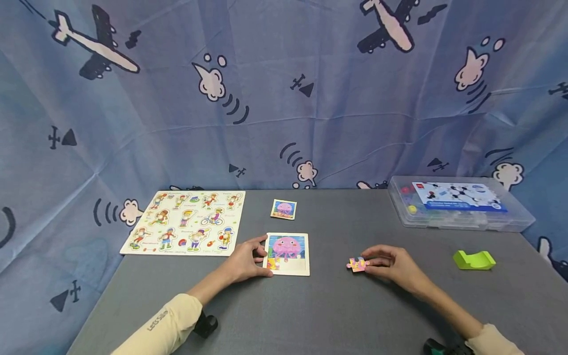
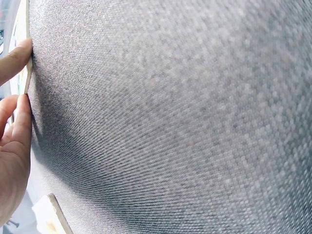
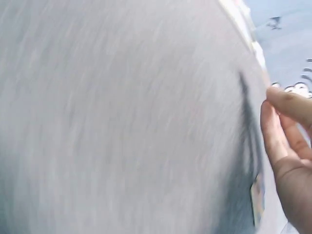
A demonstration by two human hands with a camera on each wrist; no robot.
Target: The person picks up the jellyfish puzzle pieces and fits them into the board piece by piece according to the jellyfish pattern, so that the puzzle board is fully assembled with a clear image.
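Observation:
A square jigsaw board (image 1: 294, 271) with a pink octopus picture lies on the table; bare wood shows along its lower right. My left hand (image 1: 246, 260) grips its left edge, thumb at the near corner and fingers at the far one. The left wrist view shows thumb and fingers (image 2: 18, 119) on the board's edge. To the right, my right hand (image 1: 392, 266) pinches a pink and yellow jigsaw piece (image 1: 357, 265) between thumb and fingers, apart from the board. Beside this hand in the right wrist view is a small flat colourful thing (image 3: 257, 202), its kind unclear.
Behind the board lies a small octopus picture card (image 1: 283, 209). A large wooden puzzle board with sports figures (image 1: 241, 199) is at the left. At the back right stands a clear plastic case (image 1: 461, 221), with a green curved block (image 1: 474, 261) in front. A patterned curtain (image 1: 284, 143) hangs behind the grey table.

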